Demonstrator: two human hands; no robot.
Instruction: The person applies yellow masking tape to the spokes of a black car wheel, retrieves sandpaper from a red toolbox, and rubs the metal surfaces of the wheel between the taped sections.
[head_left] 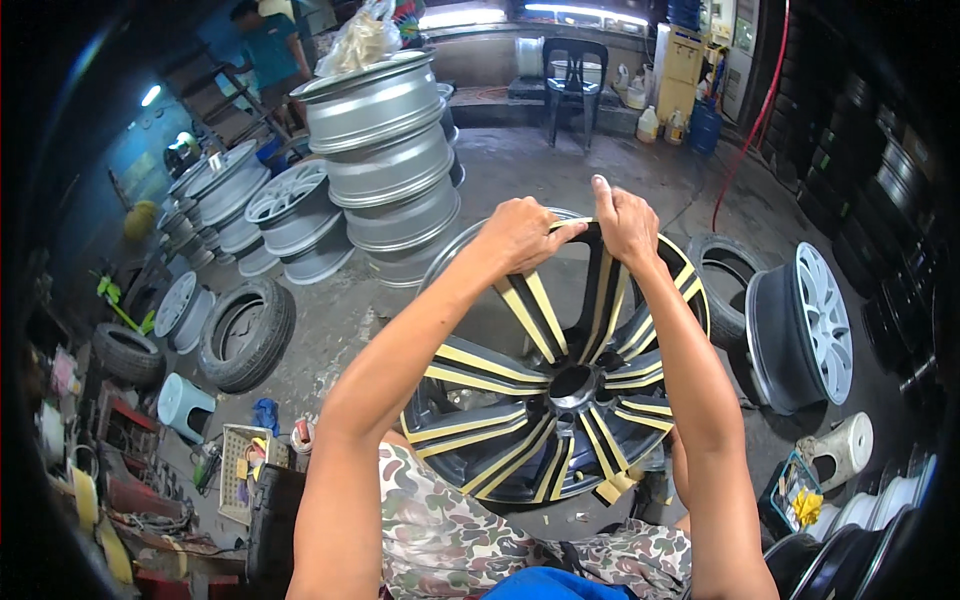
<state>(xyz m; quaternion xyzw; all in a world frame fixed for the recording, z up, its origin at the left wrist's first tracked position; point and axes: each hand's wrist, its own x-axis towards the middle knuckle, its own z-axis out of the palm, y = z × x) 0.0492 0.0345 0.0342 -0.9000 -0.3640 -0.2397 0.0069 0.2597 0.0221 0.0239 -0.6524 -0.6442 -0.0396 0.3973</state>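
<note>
A black alloy wheel (515, 470) leans in front of my legs, with yellow masking tape (540, 303) in strips along its spokes. At the wheel's far edge my left hand (518, 235) is closed, thumb pointing right, pinching a short piece of tape along the rim. Just right of it, my right hand (630, 225) curls its fingers over the same rim, thumb raised. Its fingertips are partly hidden. A bit of yellow tape shows between the two hands. Near the wheel's lower edge sits a yellow tape piece or roll (616, 487).
A tall stack of silver rims (385, 150) stands far left, beside more rims and a loose tire (247, 335). On the right are a silver wheel (800, 325), another tire (725, 275) and a white stool (845, 447). A dark chair (575, 80) and a person (275, 55) are farther back.
</note>
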